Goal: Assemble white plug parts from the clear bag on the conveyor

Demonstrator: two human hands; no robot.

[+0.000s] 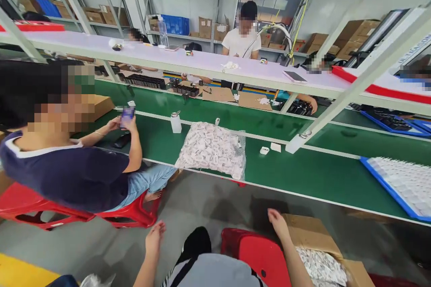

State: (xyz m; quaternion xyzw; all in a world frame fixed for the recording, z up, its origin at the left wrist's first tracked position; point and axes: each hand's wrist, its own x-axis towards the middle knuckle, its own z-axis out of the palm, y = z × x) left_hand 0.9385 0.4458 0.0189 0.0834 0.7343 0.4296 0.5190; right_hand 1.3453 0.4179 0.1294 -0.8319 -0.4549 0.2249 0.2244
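My left hand (155, 236) hangs in the air over the floor, loosely curled with nothing in it. On the other side, my right hand (276, 220) is also free of any object, its fingers relaxed, beside an open cardboard box (311, 232) with many small white packets (319, 267) inside. In front of me a large clear plastic bag (213, 150), filled with small white parts, rests at the edge of a green work surface (299, 175). To the right of the bag lie a small white part (264, 150) and a white slip (275, 147).
A red stool (256, 253) stands right by my body. At left a seated person (67, 170) holds a phone (127, 116). A white bottle (175, 123) stands behind the bag; a blue tray (387, 188) of white pieces lies at right. A raised shelf (202, 65) crosses the bench.
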